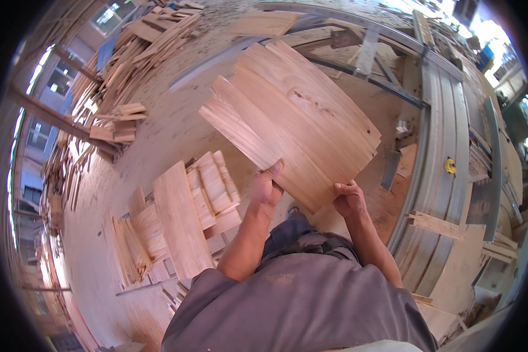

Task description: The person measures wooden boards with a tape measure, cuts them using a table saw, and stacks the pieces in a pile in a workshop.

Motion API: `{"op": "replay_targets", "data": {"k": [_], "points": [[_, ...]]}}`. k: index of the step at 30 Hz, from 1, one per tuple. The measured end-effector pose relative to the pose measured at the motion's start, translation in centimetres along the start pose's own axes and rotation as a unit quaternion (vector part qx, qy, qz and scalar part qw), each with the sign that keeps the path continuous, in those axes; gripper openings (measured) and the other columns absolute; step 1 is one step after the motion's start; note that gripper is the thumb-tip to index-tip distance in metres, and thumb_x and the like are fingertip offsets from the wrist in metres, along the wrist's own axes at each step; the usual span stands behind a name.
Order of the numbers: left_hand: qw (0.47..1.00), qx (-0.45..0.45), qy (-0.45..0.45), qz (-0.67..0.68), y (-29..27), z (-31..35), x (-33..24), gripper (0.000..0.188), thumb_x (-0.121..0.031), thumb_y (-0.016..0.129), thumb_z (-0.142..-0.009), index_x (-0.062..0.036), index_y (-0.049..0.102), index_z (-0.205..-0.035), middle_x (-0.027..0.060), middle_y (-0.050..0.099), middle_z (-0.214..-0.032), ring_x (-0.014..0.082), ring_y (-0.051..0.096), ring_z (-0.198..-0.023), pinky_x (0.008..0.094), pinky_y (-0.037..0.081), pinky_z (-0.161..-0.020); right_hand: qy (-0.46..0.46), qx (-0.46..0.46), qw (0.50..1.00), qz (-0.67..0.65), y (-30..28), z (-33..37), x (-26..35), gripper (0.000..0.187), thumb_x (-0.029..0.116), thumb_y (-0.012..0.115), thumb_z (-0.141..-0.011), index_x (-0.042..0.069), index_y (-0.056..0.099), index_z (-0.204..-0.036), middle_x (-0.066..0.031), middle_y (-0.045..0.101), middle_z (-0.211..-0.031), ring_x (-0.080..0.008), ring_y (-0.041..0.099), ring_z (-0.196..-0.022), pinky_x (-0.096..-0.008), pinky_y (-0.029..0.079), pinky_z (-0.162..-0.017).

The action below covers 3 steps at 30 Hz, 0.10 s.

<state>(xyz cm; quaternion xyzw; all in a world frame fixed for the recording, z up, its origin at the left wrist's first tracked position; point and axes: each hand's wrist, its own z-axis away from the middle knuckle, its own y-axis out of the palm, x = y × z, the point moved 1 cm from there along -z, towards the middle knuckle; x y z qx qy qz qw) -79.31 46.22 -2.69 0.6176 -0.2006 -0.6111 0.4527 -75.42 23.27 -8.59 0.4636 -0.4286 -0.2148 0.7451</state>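
In front of my body I hold a wide wooden panel (293, 114), made of several pale boards lying side by side with uneven far ends. A dark knot mark shows on its upper face. My left hand (268, 183) grips the panel's near left edge, thumb on top. At the near right corner, my right hand (350, 198) is closed round the edge, its thumb also on top. The fingers beneath the panel are hidden.
To my left stand stacked planks (185, 217). A large heap of loose wood strips (141, 53) lies at the far left. On my right runs a long metal machine bed (443, 146) with a yellow tape measure (450, 165) and a wood offcut (434, 224) on it.
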Motion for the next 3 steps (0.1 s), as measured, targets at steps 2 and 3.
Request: {"op": "replay_targets", "data": {"k": [2,3], "points": [[0.999,0.025,-0.015,-0.018,1.3,-2.3,1.8,0.049,0.005,0.07,-0.089,-0.0026,0.058,-0.136,0.0117,0.065,-0.132,0.0271,0.062,-0.121,0.0432,0.051,-0.108,-0.023,-0.005,1.0,-0.001,-1.4,-0.1,2.9,0.056,-0.001,0.071,-0.086,-0.001,0.054,-0.139,-0.0136,0.068,-0.127,-0.029,0.066,-0.117,-0.0411,0.051,-0.104],[0.998,0.059,-0.019,-0.018,2.0,-3.7,2.7,0.052,0.005,0.069,-0.089,-0.0054,0.057,-0.138,0.0091,0.064,-0.134,0.028,0.061,-0.124,0.045,0.049,-0.11,-0.03,-0.008,1.0,-0.001,-2.5,-0.4,4.1,0.058,-0.002,0.071,-0.085,-0.001,0.053,-0.14,-0.0141,0.067,-0.129,-0.0297,0.065,-0.119,-0.0418,0.05,-0.106]]}}
